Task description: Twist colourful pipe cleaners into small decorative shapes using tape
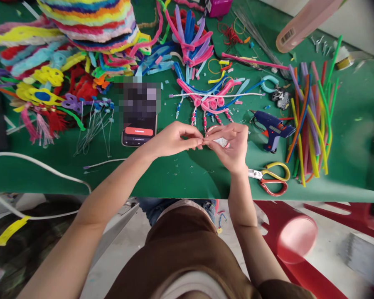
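Green cloth covers the tabletop under both my hands. My left hand and right hand meet fingertip to fingertip over its near middle, both pinched on a small round pink-rimmed piece with a pale glittery face. My right hand cups the piece from its right side and grips it; my left thumb and forefinger are closed on its left edge. The piece sits between the two hands, just above the cloth.

Just beyond my fingertips lies a pink and blue pipe-cleaner ornament with beaded strands hanging toward the hands. Right of my right hand, near it, lies a blue glue gun. Nearer to me, just right of that wrist, lie scissors with yellow and red handles. Farther right is a bundle of coloured pipe cleaners. Left of my left hand, just beside it, lies a phone. Well beyond it sits a heap of finished multicoloured pieces.
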Demonstrator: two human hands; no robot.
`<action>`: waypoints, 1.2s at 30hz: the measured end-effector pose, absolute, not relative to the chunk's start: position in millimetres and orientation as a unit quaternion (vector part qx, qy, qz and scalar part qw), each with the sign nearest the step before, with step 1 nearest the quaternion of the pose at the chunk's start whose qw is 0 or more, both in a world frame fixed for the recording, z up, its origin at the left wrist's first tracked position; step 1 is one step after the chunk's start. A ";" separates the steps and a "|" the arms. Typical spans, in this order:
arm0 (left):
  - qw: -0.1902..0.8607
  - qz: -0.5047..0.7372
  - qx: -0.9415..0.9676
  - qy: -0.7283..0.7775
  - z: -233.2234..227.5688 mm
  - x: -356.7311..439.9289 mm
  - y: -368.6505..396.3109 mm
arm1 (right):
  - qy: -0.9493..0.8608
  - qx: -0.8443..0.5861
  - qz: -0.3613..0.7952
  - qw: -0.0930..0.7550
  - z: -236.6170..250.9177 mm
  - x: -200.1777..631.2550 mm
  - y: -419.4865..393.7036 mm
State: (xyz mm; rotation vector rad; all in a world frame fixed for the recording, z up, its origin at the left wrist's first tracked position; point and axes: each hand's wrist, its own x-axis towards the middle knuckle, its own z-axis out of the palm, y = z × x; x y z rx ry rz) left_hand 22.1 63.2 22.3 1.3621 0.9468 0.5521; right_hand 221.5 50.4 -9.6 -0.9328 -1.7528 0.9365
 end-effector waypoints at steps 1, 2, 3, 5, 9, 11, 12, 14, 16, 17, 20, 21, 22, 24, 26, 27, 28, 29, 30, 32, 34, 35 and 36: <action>0.643 0.238 0.597 0.417 22.4 22.3 63.3 | -0.712 -0.383 0.380 0.450 -11.0 221.7 49.9; 0.641 0.235 0.596 0.422 22.6 22.7 63.4 | -0.712 -0.385 0.382 0.445 -12.3 221.9 49.4; 0.639 0.232 0.595 0.429 22.9 23.1 63.4 | -0.713 -0.388 0.384 0.440 -13.2 221.8 49.0; 0.634 0.231 0.590 0.443 23.6 23.8 63.4 | -0.716 -0.399 0.384 0.425 -13.2 221.2 49.0; 0.629 0.238 0.578 0.462 25.4 21.3 64.5 | -0.705 -0.421 0.368 0.436 -4.5 223.1 53.3; 0.624 0.229 0.582 0.468 26.2 18.4 66.0 | -0.696 -0.413 0.376 0.452 1.6 227.2 56.2; 0.622 0.223 0.586 0.468 26.5 16.8 66.8 | -0.694 -0.405 0.387 0.453 4.1 229.8 57.3; 0.620 0.208 0.600 0.461 26.4 13.4 68.5 | -0.695 -0.389 0.413 0.442 6.8 234.8 58.5; 0.617 0.182 0.621 0.448 25.3 9.8 70.1 | -0.699 -0.378 0.435 0.423 6.4 238.5 58.4; 0.612 0.164 0.633 0.444 24.4 8.0 70.7 | -0.702 -0.376 0.443 0.412 5.4 239.5 57.9; 0.594 0.102 0.666 0.440 21.3 5.8 71.0 | -0.709 -0.394 0.449 0.375 2.0 238.3 55.7; 0.594 0.094 0.670 0.435 20.3 7.0 70.4 | -0.707 -0.410 0.443 0.368 1.5 236.9 54.7; 0.600 0.095 0.671 0.426 19.3 9.3 69.3 | -0.705 -0.427 0.434 0.363 1.4 235.2 53.7; 0.617 0.124 0.663 0.406 17.2 16.7 66.0 | -0.709 -0.457 0.399 0.359 3.0 232.4 52.2; 0.619 0.165 0.651 0.407 14.9 25.2 62.0 | -0.727 -0.478 0.344 0.353 6.5 232.2 51.8; 0.613 0.184 0.643 0.420 13.9 28.7 60.3 | -0.731 -0.493 0.310 0.355 8.6 233.2 52.1; 0.608 0.199 0.634 0.435 13.0 31.3 58.9 | -0.730 -0.514 0.274 0.358 10.7 234.8 52.8; 0.605 0.211 0.623 0.449 12.2 33.0 57.8 | -0.725 -0.539 0.239 0.356 12.5 236.5 53.6; 0.605 0.220 0.612 0.459 11.6 33.7 57.1 | -0.720 -0.566 0.210 0.343 13.9 238.0 54.5; 0.612 0.233 0.597 0.463 10.9 33.2 56.7 | -0.723 -0.610 0.169 0.277 14.9 239.5 56.3; 0.612 0.247 0.595 0.459 11.0 32.1 56.8 | -0.744 -0.624 0.148 0.186 13.7 238.3 58.0; 0.608 0.251 0.598 0.458 11.4 31.8 56.9 | -0.753 -0.625 0.140 0.153 12.7 237.2 58.9; 0.603 0.252 0.602 0.458 12.1 31.7 56.9 | -0.758 -0.625 0.134 0.130 11.6 236.0 59.8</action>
